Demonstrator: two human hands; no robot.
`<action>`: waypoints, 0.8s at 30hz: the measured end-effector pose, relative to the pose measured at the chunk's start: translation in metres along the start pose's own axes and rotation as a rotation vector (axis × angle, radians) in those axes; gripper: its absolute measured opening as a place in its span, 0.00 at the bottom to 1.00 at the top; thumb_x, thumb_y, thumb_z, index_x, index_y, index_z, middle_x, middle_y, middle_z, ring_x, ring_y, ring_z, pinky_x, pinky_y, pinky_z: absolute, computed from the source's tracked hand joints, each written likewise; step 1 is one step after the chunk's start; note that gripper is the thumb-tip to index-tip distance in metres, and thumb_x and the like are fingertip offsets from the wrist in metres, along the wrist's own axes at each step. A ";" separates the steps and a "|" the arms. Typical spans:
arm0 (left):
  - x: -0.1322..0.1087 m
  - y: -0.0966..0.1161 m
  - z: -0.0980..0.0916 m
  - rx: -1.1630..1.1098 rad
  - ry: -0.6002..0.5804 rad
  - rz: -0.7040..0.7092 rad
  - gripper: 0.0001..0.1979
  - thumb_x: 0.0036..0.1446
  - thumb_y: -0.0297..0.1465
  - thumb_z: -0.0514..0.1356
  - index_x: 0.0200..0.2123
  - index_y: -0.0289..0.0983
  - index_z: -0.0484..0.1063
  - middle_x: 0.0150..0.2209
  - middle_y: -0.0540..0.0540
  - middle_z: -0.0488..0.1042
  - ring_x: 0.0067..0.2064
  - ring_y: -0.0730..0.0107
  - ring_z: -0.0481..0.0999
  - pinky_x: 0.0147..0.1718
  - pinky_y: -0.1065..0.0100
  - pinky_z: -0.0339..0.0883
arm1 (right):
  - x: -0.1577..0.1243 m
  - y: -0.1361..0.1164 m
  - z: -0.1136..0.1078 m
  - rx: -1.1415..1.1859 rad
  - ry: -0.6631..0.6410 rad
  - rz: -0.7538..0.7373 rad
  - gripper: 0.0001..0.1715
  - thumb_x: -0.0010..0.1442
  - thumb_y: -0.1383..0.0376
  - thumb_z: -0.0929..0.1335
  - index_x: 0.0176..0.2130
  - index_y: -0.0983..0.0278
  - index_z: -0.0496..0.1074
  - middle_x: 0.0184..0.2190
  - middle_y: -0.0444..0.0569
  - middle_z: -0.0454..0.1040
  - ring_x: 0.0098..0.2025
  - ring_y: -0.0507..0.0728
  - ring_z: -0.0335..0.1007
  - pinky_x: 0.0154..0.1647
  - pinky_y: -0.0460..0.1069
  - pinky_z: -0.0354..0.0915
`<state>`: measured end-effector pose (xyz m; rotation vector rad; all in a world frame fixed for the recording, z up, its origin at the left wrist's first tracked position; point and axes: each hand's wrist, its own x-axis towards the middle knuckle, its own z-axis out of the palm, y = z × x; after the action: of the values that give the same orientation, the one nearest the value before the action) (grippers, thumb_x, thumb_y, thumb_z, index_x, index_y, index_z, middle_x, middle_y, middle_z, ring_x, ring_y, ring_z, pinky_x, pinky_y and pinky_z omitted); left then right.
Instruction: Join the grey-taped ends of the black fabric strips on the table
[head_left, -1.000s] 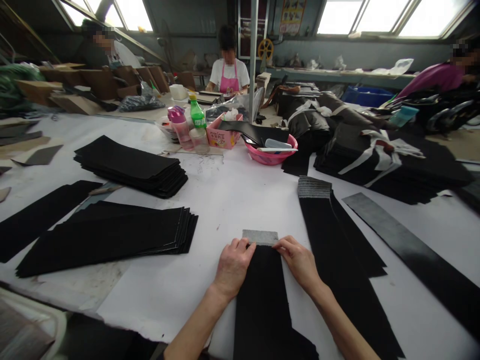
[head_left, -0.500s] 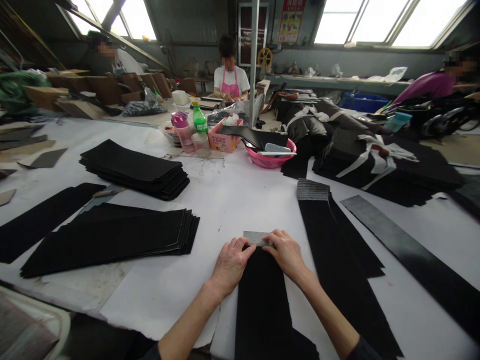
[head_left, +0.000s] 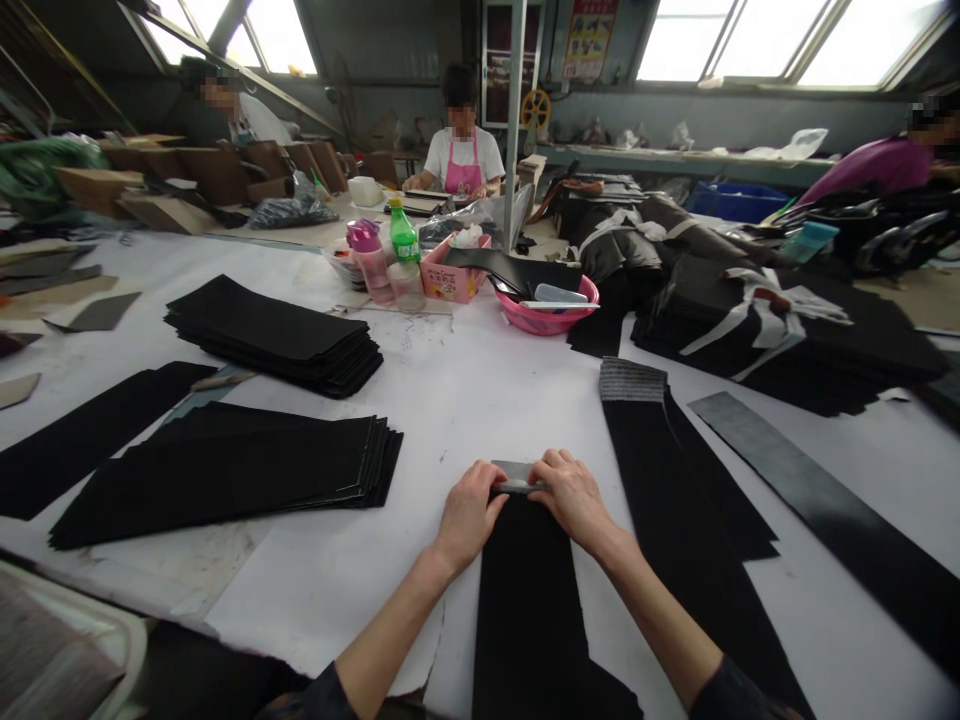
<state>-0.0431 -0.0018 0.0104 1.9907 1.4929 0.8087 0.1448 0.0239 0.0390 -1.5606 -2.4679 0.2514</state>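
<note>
A long black sheet (head_left: 529,600) lies in front of me on the white-covered table (head_left: 337,590), a grey strip (head_left: 514,472) across its far end. My left hand (head_left: 469,515) pinches the left side of that end, fingers closed on the edge. On the right side, my right hand (head_left: 571,497) grips the same edge between thumb and fingers. The edge looks lifted or folded a little between them. Just to the right are more long black sheets (head_left: 675,500), overlapping, with a ribbed grey end (head_left: 634,380).
Two stacks of black pieces, a far one (head_left: 274,335) and a near one (head_left: 232,465), lie left. A pink basin (head_left: 547,315), a green bottle (head_left: 403,235) and a pink box (head_left: 450,275) stand ahead. A tied black bundle (head_left: 780,340) sits right. Co-workers sit beyond.
Both hands stay at the far end of the sheet. The grey strip's edge now looks raised or folded between my fingers. The view has shifted slightly.
</note>
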 end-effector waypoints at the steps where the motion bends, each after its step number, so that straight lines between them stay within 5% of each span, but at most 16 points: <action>1: 0.000 0.000 -0.001 0.020 -0.008 0.001 0.09 0.56 0.23 0.58 0.40 0.40 0.68 0.39 0.51 0.67 0.40 0.71 0.70 0.43 0.68 0.67 | -0.001 0.000 0.000 0.000 0.004 -0.011 0.11 0.53 0.69 0.76 0.34 0.60 0.72 0.35 0.45 0.69 0.41 0.58 0.63 0.37 0.50 0.58; 12: 0.015 0.009 -0.018 0.347 -0.231 0.018 0.13 0.57 0.31 0.61 0.46 0.43 0.68 0.44 0.48 0.64 0.44 0.68 0.70 0.42 0.68 0.69 | -0.014 0.006 0.008 0.075 0.084 -0.090 0.08 0.59 0.70 0.72 0.37 0.59 0.70 0.38 0.45 0.70 0.42 0.58 0.62 0.42 0.51 0.56; 20: 0.014 0.010 -0.021 0.353 -0.240 0.026 0.15 0.56 0.31 0.62 0.47 0.43 0.67 0.45 0.48 0.64 0.44 0.68 0.70 0.43 0.67 0.68 | -0.023 0.011 0.021 0.152 0.156 -0.104 0.06 0.62 0.69 0.70 0.40 0.59 0.70 0.42 0.47 0.69 0.45 0.59 0.63 0.48 0.53 0.57; 24: 0.015 0.009 -0.019 0.366 -0.153 0.005 0.15 0.54 0.32 0.63 0.44 0.40 0.64 0.44 0.48 0.63 0.42 0.68 0.69 0.40 0.67 0.68 | -0.026 0.010 0.021 0.159 0.177 -0.098 0.07 0.61 0.69 0.70 0.41 0.59 0.71 0.42 0.47 0.69 0.45 0.59 0.63 0.48 0.53 0.58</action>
<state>-0.0477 0.0108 0.0323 2.2591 1.6352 0.3913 0.1582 0.0041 0.0138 -1.3338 -2.3182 0.2733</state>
